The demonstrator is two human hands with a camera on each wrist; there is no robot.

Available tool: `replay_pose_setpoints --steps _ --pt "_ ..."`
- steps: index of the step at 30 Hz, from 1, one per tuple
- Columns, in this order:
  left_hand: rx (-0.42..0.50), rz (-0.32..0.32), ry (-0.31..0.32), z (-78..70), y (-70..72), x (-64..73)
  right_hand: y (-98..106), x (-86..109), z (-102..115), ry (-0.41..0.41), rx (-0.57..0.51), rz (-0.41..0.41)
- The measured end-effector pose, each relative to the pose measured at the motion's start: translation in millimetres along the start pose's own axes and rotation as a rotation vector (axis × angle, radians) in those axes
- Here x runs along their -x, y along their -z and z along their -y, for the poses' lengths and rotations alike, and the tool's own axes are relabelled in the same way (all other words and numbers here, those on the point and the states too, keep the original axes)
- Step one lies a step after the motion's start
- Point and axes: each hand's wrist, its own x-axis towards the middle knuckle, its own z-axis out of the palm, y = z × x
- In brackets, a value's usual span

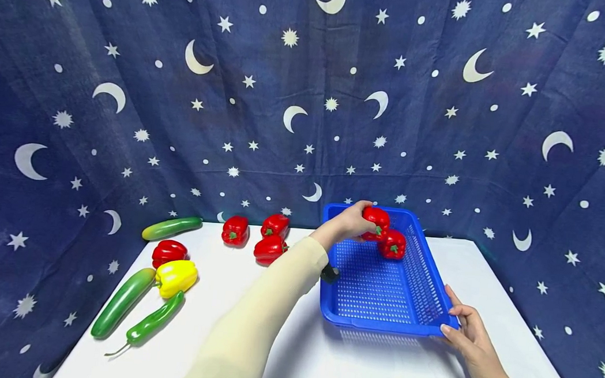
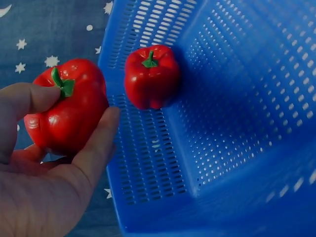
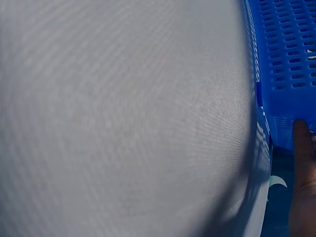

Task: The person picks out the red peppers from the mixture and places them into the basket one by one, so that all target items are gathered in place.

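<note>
My left hand (image 1: 351, 221) grips a red bell pepper (image 2: 69, 111) over the far end of the blue plastic basket (image 1: 328, 309). In the left wrist view, the thumb lies by its green stem and the fingers curl round its underside. A second red bell pepper (image 1: 392, 245) sits inside the basket against the far part, just below the held one in the head view. My right hand (image 1: 472, 344) holds the basket's near right corner, thumb on the rim and fingers along the outer side. Only part of this hand shows in the right wrist view.
Left of the basket, several red bell peppers (image 1: 235, 231) lie on the white table (image 1: 212, 299). Further left are a yellow bell pepper (image 1: 176, 278), a long green pepper (image 1: 155, 319) and two cucumbers (image 1: 124, 302). A starry blue curtain (image 1: 265, 123) surrounds the table's back and sides.
</note>
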Motion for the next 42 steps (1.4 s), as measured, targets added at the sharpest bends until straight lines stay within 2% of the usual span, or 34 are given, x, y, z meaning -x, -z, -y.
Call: replay_pose_setpoints --steps 4,11,19,28,34,36,42 --pt "0.018 -0.02 0.009 2.4 -5.5 -5.1 0.5 0.7 -0.4 -0.027 0.019 -0.018" --pt "0.008 -0.078 0.054 6.8 -15.1 -8.2 1.7 0.2 -2.1 0.006 0.007 -0.001" --pt "-0.002 -0.106 0.085 10.2 -21.3 -12.3 2.8 -1.7 -2.8 0.029 -0.015 0.013" --pt "-0.028 -0.151 0.176 22.0 -28.0 -19.7 1.7 0.5 -1.1 0.007 -0.005 0.004" --pt "-0.025 -0.161 0.198 28.8 -28.9 -25.8 1.8 0.3 -0.7 -0.013 0.012 -0.008" --pt "-0.021 -0.158 0.205 36.5 -29.3 -33.5 1.6 0.3 -0.2 -0.02 0.019 -0.011" --pt "-0.001 -0.146 0.238 40.6 -30.1 -34.7 0.8 -0.3 0.5 -0.019 0.015 -0.011"
